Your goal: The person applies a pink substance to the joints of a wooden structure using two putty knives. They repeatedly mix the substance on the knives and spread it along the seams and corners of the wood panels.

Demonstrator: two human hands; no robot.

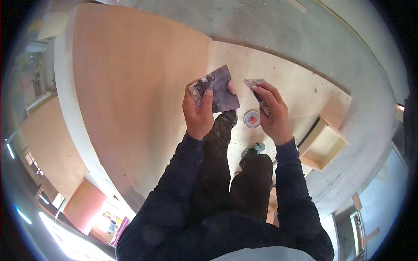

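Observation:
My left hand (pixel 199 115) is closed round a dark, flat, square plate (pixel 224 93). The thumb lies on its face and fingertips curl over the far edge. Pale, paste-like smears cover the plate's left side. A short way to the right, my right hand (pixel 274 113) grips a thin, flat scraper (pixel 257 92), also smeared grey and white. The scraper and the plate are apart. Below and between the hands, a round tub (pixel 251 119) with an orange-red blob inside stands on the pale board surface (pixel 244 61).
A large wooden panel (pixel 143 78) rises on the left. An open wooden box (pixel 322 145) lies at the right. Grey concrete floor (pixel 278 26) runs along the far side. My legs and shoes (pixel 257 148) are below the hands.

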